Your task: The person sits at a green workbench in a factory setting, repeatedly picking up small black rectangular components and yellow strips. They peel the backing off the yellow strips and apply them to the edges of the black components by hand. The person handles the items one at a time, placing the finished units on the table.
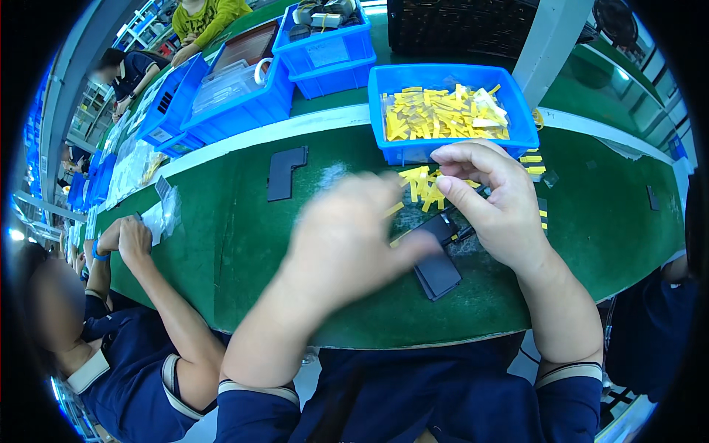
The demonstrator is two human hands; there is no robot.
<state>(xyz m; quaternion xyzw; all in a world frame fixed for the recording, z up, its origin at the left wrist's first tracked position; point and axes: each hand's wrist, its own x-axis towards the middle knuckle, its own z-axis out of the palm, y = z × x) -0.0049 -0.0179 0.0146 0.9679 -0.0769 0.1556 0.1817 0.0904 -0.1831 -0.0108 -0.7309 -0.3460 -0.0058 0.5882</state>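
My left hand [347, 240] is smeared by motion above the green table, left of a small heap of yellow strips [421, 186]; its grip cannot be read. To the right, my right hand [496, 203] is raised over the heap's right side, fingers curled and thumb close to the fingertips. Whatever it pinches is too small or hidden to name. Below the hands lie flat dark rectangular pieces [439, 276], partly covered by my left thumb. Just beyond the right hand stands a blue bin [452, 74] filled with many yellow strips [436, 117].
A dark L-shaped flat piece [286, 173] lies on the green table [251, 258] to the left. Blue bins [255, 111] stand at the back left, near a white post [552, 52]. At my left a co-worker's hands [133, 240] handle a clear bag [168, 214].
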